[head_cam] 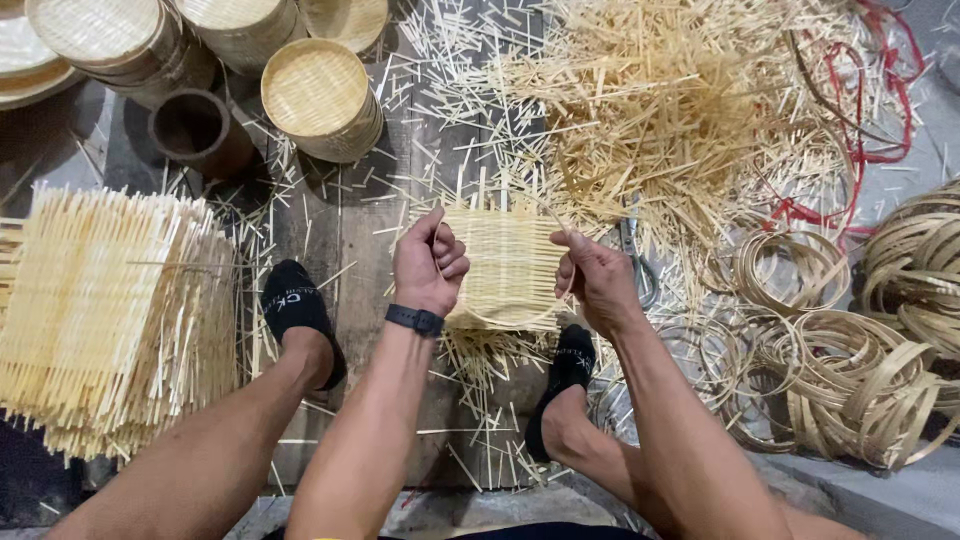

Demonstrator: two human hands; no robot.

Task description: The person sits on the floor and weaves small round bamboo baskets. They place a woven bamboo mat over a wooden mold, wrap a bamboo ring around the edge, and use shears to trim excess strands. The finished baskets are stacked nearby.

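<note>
The small pale woven mat of thin bamboo slats (pixel 505 265) is held up between the 2 hands, above the dark wooden floorboards (pixel 350 230) and over the gap between the person's 2 black-socked feet. Its slats run left to right, so the long axis lies across the scene, and the flat face is turned up toward the camera. A thin bent bamboo hoop (pixel 500 318) curves under its near edge.

The left hand (pixel 428 265) is closed around the mat's left edge, fingers curled in and thumb up. The right hand (pixel 592 275) pinches the right edge, and a thin strip seems to run up from it; whether that is the hoop's loose end I cannot tell.

The weave looks loose at the edges, with slat ends jutting out far and near. To my eye the main risk is that slats slide out if either grip twists or eases, since nothing visible binds the edges. The hoop, under tension, could also spring free or snap at its bend.

A pair of metal scissors (pixel 632 245) lies just right of the right hand. On the far right spreads a heap of loose bamboo sticks (pixel 680 100), with coiled bamboo rings (pixel 850 380) nearer. A stack of finished woven mats (pixel 110 310) stands left, round woven bamboo baskets (pixel 320 100) far left.
</note>
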